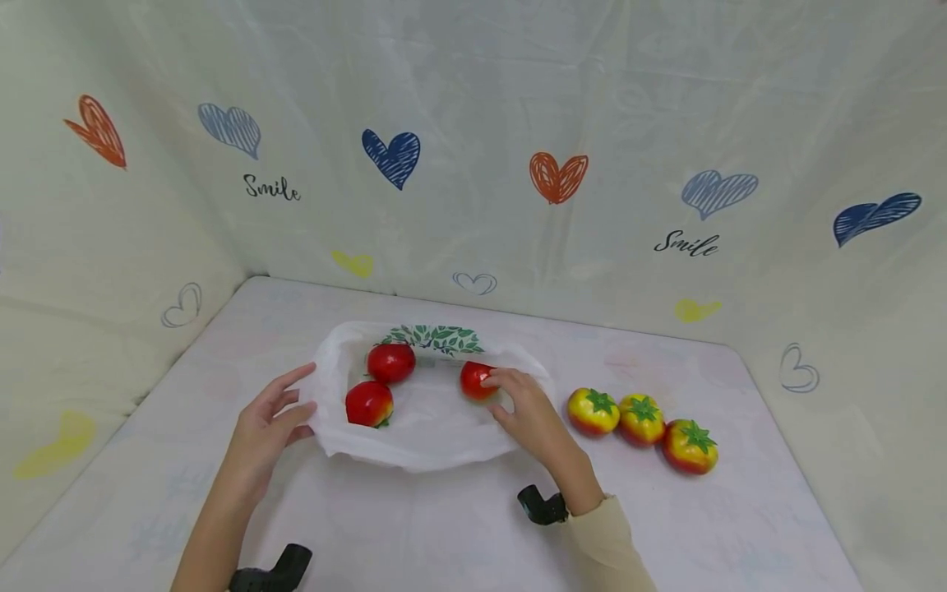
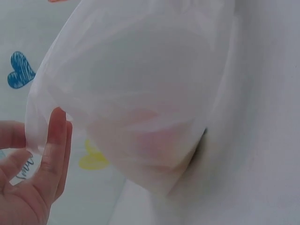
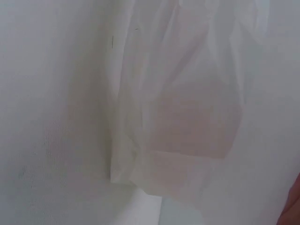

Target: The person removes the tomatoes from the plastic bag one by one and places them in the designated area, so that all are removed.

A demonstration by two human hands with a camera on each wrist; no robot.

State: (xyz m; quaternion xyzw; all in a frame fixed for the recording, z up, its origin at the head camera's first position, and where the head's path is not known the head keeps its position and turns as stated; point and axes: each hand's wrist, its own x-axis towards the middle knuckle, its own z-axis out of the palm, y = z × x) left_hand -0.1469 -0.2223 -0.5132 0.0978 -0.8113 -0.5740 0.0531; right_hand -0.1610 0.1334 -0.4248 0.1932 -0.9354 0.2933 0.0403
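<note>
In the head view a white plastic bag (image 1: 436, 444) lies with its mouth spread wide. Inside it at the left are two red tomatoes (image 1: 390, 363), the nearer one showing a bit of green calyx. My left hand (image 1: 262, 432) holds the bag's left rim, with fingers on both sides of the film in the left wrist view. My right hand (image 1: 528, 411) reaches over the right rim and grips a third red tomato (image 1: 475, 380) within the bag. The right wrist view shows mostly bag film (image 3: 187, 117), with a sliver of hand at the edge.
Three yellow-red tomatoes (image 1: 641, 419) with green calyxes sit in a row on the white-covered table (image 1: 414, 534), right of the bag. A pale curtain (image 1: 473, 82) printed with hearts rises behind and along the sides. Black wrist mounts (image 1: 543, 506) are on both arms.
</note>
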